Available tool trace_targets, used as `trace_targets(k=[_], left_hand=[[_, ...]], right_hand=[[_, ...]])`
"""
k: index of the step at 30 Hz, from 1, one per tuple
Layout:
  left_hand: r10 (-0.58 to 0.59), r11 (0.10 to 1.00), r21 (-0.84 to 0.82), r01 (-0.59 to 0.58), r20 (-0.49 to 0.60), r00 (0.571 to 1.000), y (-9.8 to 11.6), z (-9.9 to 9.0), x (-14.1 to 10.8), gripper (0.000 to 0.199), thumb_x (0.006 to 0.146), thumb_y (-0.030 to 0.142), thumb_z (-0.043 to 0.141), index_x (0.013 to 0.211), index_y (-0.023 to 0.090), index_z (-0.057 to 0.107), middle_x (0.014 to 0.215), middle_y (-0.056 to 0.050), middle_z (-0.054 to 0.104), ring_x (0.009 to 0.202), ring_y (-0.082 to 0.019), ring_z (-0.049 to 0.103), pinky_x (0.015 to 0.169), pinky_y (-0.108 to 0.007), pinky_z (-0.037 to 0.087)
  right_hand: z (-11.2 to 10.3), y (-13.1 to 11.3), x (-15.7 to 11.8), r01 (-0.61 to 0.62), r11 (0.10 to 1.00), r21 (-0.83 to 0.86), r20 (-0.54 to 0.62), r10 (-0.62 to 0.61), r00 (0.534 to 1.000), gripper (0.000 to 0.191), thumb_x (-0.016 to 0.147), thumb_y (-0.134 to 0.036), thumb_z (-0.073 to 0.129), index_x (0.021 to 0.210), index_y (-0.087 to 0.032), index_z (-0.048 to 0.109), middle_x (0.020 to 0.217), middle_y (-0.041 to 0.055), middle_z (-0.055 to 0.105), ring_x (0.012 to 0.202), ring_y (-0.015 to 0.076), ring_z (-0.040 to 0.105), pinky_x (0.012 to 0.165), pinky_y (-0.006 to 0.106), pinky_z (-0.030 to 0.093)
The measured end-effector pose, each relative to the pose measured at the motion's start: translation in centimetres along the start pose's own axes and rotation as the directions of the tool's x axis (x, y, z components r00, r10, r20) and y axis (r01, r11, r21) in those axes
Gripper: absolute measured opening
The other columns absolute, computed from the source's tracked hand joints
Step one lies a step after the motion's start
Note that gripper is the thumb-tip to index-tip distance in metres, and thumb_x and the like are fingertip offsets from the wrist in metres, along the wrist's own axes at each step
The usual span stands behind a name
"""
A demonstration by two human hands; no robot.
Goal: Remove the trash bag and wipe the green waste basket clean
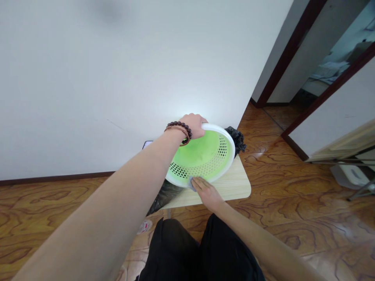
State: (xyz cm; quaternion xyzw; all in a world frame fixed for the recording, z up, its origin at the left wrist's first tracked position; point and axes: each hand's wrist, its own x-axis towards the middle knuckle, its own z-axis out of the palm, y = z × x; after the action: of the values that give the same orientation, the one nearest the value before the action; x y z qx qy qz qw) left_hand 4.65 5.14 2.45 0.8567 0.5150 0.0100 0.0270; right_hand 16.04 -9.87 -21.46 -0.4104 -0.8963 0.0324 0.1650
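Observation:
A round plastic basket (199, 154), green inside with a white rim and rows of holes, is tilted toward me above a small light wooden table. My left hand (193, 124), a beaded bracelet on its wrist, grips the far rim. At the near rim my right hand (205, 191) presses a small pale grey cloth (192, 182) against the white edge, its fingers together over it. Part of the basket's left side is hidden behind my left forearm.
Black plastic bags (236, 139) lie behind and left of the basket on the table (238, 181). A phone-like edge (147, 144) shows near the white wall (117, 78). Wood-patterned floor (272, 164) surrounds the table. A doorway and a white box (350, 175) are at the right.

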Motion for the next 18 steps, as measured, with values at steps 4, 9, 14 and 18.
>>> trace_targets(k=[4, 9, 14, 18], left_hand=[[0.023, 1.0, 0.007, -0.023, -0.005, 1.0, 0.2, 0.2, 0.2, 0.047, 0.064, 0.026, 0.049, 0.108, 0.032, 0.065, 0.085, -0.004, 0.067, 0.075, -0.019, 0.059, 0.065, -0.027, 0.044], [0.01, 1.0, 0.013, -0.009, -0.015, 1.0, 0.3, 0.7, 0.8, 0.044, 0.063, 0.028, 0.05, 0.104, 0.03, 0.067, 0.086, -0.004, 0.067, 0.077, -0.019, 0.06, 0.064, -0.027, 0.044], [0.021, 0.999, 0.027, -0.021, -0.019, 1.0, 0.1, 0.7, 0.5, 0.046, 0.064, 0.028, 0.049, 0.107, 0.032, 0.065, 0.084, -0.004, 0.067, 0.074, -0.019, 0.059, 0.066, -0.028, 0.044], [0.02, 1.0, 0.022, -0.02, -0.004, 1.0, 0.1, 0.3, 0.0, 0.046, 0.065, 0.027, 0.049, 0.108, 0.032, 0.065, 0.086, -0.004, 0.067, 0.076, -0.019, 0.059, 0.067, -0.028, 0.044]], right_hand=[[-1.6, 4.2, -0.9, -0.03, 0.987, -0.158, 0.035, 0.036, 0.999, 0.043, 0.085, -0.006, 0.039, 0.127, -0.002, 0.049, 0.13, 0.0196, 0.05, 0.125, 0.0249, 0.04, 0.109, 0.041, 0.03], [-0.8, 2.5, 0.1, -0.205, 0.97, -0.131, 0.037, 0.212, 0.977, 0.043, 0.083, -0.002, 0.037, 0.124, -0.003, 0.052, 0.129, 0.0183, 0.051, 0.123, 0.0235, 0.043, 0.107, 0.039, 0.031], [0.5, -2.4, 1.7, -0.193, 0.974, 0.117, 0.038, 0.19, 0.981, 0.057, 0.078, 0.003, 0.033, 0.133, -0.01, 0.043, 0.135, 0.0097, 0.046, 0.126, 0.0159, 0.039, 0.107, 0.028, 0.032], [-1.7, -0.2, 3.9, -0.082, 0.991, 0.105, 0.17, 0.064, 0.983, 0.053, 0.081, 0.001, 0.034, 0.129, -0.014, 0.047, 0.13, 0.0092, 0.051, 0.12, 0.0153, 0.045, 0.1, 0.028, 0.039]])
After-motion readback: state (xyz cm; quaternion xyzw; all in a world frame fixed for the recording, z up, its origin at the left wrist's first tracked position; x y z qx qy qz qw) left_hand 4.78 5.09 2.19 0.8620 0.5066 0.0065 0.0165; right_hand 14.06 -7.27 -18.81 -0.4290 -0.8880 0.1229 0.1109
